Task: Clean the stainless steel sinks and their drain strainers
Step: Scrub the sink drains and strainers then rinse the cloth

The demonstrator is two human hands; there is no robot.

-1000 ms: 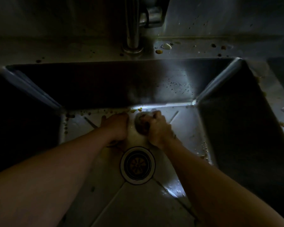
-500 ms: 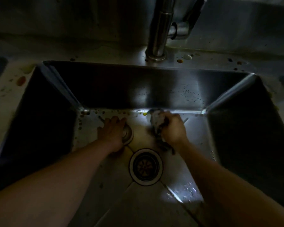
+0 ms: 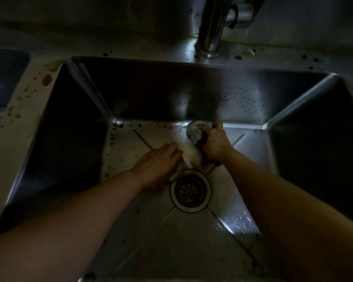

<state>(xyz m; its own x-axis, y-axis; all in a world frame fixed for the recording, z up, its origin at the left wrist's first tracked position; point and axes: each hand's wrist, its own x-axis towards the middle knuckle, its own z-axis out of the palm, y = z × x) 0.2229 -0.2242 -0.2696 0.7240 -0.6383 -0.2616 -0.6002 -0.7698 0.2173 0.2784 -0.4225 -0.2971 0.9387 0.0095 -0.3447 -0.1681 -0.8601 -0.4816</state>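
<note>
The stainless steel sink (image 3: 130, 231) is dim, and its open drain (image 3: 190, 192) shows its crossbars. My right hand (image 3: 214, 144) grips a bunched grey cloth (image 3: 194, 132) and presses it on the sink floor at the foot of the back wall. My left hand (image 3: 158, 164) lies just up and left of the drain, fingers curled over a pale round piece (image 3: 178, 169). That piece looks like the drain strainer and is mostly hidden under the palm. A bright patch of light falls on the floor between the hands.
The faucet (image 3: 210, 27) rises from the back ledge above the basin. Food bits and brown specks dot the ledge (image 3: 238, 57), the left rim (image 3: 47, 80) and the back left corner of the floor (image 3: 118, 125). A second basin (image 3: 4, 78) lies at far left.
My right hand has carried the cloth farther back to the foot of the rear wall. My left hand, with the round piece under it, has slid right and nearer the drain.
</note>
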